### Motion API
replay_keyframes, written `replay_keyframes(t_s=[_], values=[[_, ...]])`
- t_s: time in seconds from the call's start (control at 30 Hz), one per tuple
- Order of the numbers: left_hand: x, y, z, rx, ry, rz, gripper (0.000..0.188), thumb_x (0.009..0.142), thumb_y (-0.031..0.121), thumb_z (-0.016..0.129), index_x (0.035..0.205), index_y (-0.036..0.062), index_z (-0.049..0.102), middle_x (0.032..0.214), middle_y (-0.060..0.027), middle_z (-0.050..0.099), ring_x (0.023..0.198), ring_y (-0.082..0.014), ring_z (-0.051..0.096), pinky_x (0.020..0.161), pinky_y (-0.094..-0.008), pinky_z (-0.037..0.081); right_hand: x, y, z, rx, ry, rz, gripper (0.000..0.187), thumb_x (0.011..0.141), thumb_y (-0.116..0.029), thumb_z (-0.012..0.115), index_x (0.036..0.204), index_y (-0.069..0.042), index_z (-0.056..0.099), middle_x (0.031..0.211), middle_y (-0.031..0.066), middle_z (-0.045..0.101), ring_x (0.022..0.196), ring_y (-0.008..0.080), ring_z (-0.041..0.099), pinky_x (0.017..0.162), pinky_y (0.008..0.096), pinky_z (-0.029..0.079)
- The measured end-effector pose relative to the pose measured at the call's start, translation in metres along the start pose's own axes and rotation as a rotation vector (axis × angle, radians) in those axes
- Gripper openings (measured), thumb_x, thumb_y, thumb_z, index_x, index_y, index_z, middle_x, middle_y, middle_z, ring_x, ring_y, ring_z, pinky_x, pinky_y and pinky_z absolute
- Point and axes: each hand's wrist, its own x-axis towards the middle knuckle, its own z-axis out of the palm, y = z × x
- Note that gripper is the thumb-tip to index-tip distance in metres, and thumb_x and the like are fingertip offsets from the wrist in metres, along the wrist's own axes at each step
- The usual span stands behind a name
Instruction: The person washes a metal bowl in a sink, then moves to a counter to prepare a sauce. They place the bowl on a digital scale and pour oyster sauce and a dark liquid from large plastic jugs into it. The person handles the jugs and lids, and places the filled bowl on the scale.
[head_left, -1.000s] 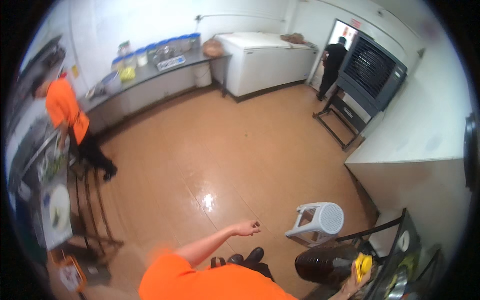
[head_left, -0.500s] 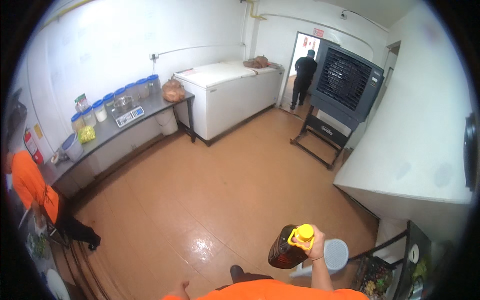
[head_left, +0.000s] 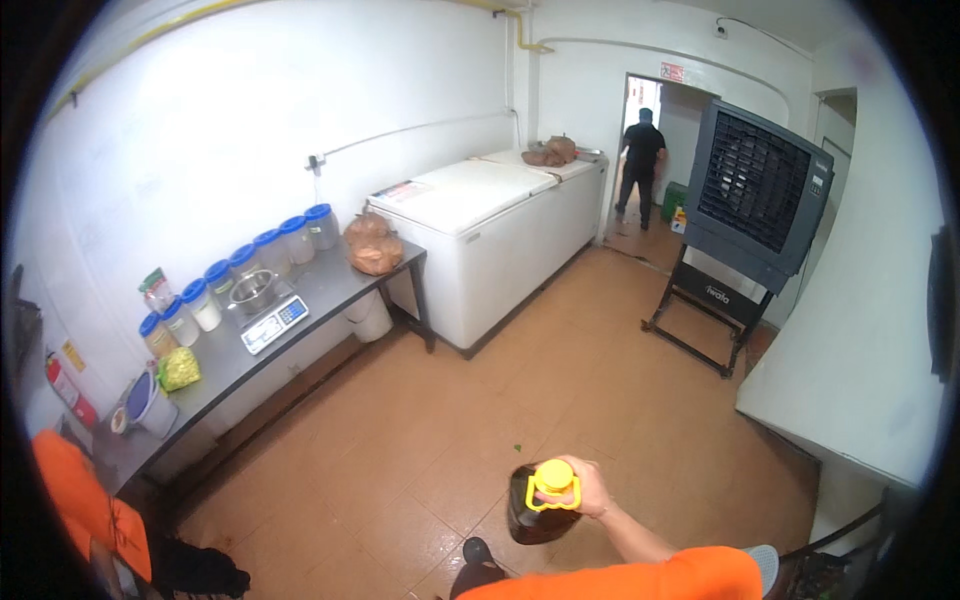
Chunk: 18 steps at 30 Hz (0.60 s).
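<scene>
My right hand (head_left: 592, 490) is closed round the yellow handle of a jug (head_left: 535, 522) at the lower middle of the head view. The jug is big and holds dark brown liquid; its yellow cap faces up. It hangs in the air over the tiled floor, a little ahead of my body. My left hand is out of view. One of my dark shoes (head_left: 478, 551) shows just left of the jug.
Along the left wall runs a metal table (head_left: 215, 385) with blue-lidded tubs, a scale (head_left: 272, 327) and a steel bowl. Beyond stands a white chest freezer (head_left: 520, 245); at right, an air cooler (head_left: 755, 190). A co-worker (head_left: 90, 500) in orange is at lower left; another person (head_left: 642, 160) is in the doorway.
The table and freezer appear nearer as my view has moved forward. My right hand still carries the jug, now further left in the picture. My left hand has left the view.
</scene>
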Motion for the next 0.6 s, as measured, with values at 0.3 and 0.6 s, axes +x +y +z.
replay_keyframes(t_s=[0.3, 0.6], values=[[0.177, 0.299, -0.222, -0.343, 0.320, 0.482, 0.024, 0.095, 0.019, 0.053, 0.090, -0.0021, 0.063, 0.074, -0.0102, 0.068, 0.059, -0.0190, 0.064, 0.046, -0.0335, 0.048, 0.311, 0.017, 0.123, 0.209, -0.057, 0.002, 0.042, 0.072, -0.026, 0.092, 0.101, -0.004, 0.071, 0.096, 0.0063, 0.075, 0.086, 0.0148, 0.071, 0.080, 0.0307, 0.056], [0.225, 0.569, -0.340, -0.368, 0.363, 0.805, 0.028, 0.098, 0.022, 0.057, 0.109, -0.0026, 0.062, 0.100, -0.0143, 0.072, 0.084, -0.0236, 0.069, 0.074, -0.0366, 0.054, 0.628, 0.080, 0.291, 0.259, -0.211, -0.131, 0.048, 0.066, -0.027, 0.093, 0.098, -0.002, 0.068, 0.088, 0.0086, 0.072, 0.081, 0.0193, 0.070, 0.077, 0.0337, 0.056]])
